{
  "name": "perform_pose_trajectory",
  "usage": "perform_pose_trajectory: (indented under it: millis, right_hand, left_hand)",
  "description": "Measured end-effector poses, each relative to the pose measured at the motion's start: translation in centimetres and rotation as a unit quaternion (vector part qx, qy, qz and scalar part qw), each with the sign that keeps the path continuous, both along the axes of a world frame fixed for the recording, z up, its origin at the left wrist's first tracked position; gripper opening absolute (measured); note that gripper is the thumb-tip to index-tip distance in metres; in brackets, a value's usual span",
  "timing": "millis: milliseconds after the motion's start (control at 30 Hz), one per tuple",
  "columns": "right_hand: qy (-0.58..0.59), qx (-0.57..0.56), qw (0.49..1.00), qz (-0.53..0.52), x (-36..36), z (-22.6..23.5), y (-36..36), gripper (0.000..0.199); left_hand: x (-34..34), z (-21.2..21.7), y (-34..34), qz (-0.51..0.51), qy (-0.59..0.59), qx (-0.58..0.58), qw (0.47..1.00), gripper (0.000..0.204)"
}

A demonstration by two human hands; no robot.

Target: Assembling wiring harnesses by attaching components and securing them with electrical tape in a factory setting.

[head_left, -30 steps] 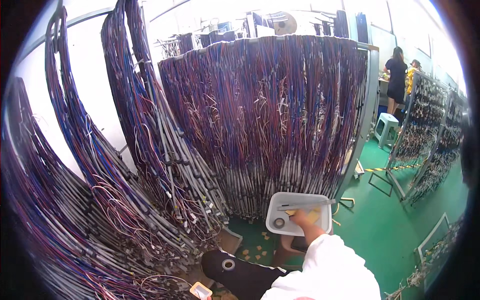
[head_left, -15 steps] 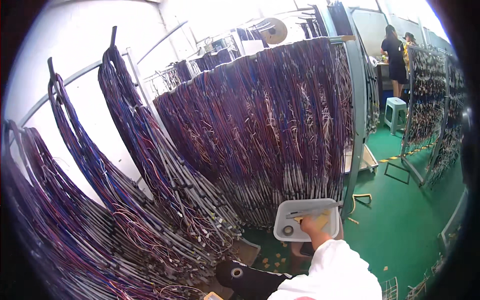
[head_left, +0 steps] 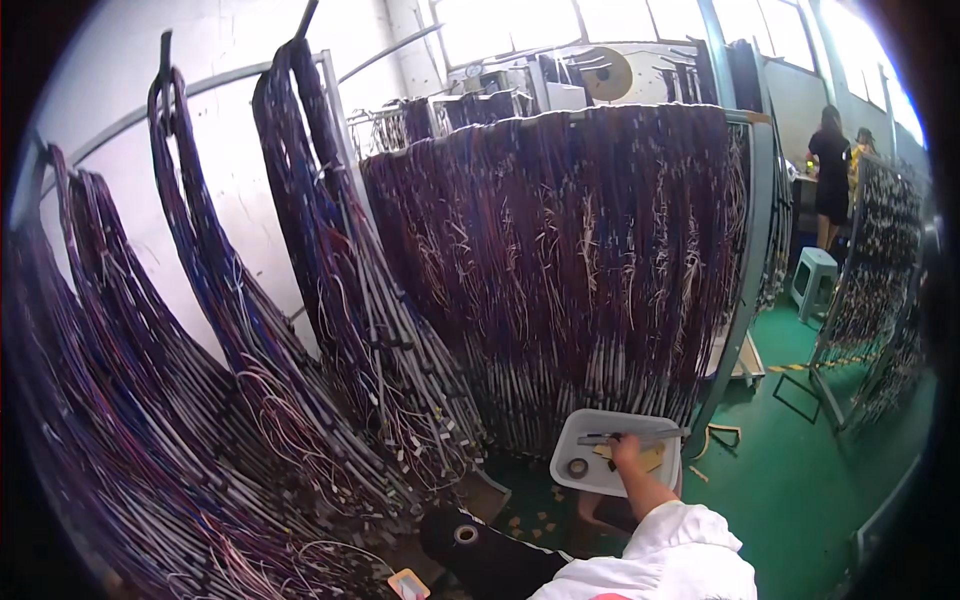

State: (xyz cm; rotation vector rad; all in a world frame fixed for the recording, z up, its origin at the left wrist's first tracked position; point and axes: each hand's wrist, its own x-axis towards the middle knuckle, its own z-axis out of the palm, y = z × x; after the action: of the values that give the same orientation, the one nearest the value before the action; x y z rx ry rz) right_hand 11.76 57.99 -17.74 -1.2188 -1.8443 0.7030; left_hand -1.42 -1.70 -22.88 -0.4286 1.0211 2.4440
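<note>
My right hand (head_left: 627,450), in a white sleeve, reaches into a white tray (head_left: 563,445) at the lower middle. Its fingers are closed at a slim grey tool (head_left: 597,439), small and partly hidden by the hand. A long grey strip (head_left: 663,434) lies across the tray's far right side. Beneath the hand is a yellowish-tan flat piece (head_left: 650,460); a roll of tape (head_left: 577,467) sits in the tray's left part. My left hand is out of view.
Cable bundles (head_left: 540,260) hang densely on a rack ahead; more bundles (head_left: 330,260) hang at left. Another tape roll (head_left: 466,535) rests on black cloth (head_left: 500,560). Scraps (head_left: 515,522) lie on the green floor (head_left: 770,480). Two people (head_left: 830,165) stand far right beyond a stool (head_left: 815,280).
My view has tilted up and turned left. Within the tray, my right hand has shifted from the tan piece toward the far side, and its fingers are now at the slim grey tool.
</note>
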Motion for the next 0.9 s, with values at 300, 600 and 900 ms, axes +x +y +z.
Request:
perform_pose_trajectory:
  millis: [300,600,900]
  right_hand:
    - [0.089,-0.183,0.826,0.526,-10.5,19.7,-27.7,0.018]
    - [-0.008,-0.282,0.671,0.685,-12.7,15.6,-40.4,0.019]
    - [-0.066,-0.344,0.619,0.703,-11.4,14.5,-40.1,0.021]
  left_hand:
    - [4.2,21.5,5.6,0.069,0.071,-0.081,0.992,0.021]
    - [5.7,18.3,4.1,0.053,0.252,-0.414,0.873,0.038]
    - [5.7,17.3,4.5,0.145,0.021,-0.096,0.985,0.008]
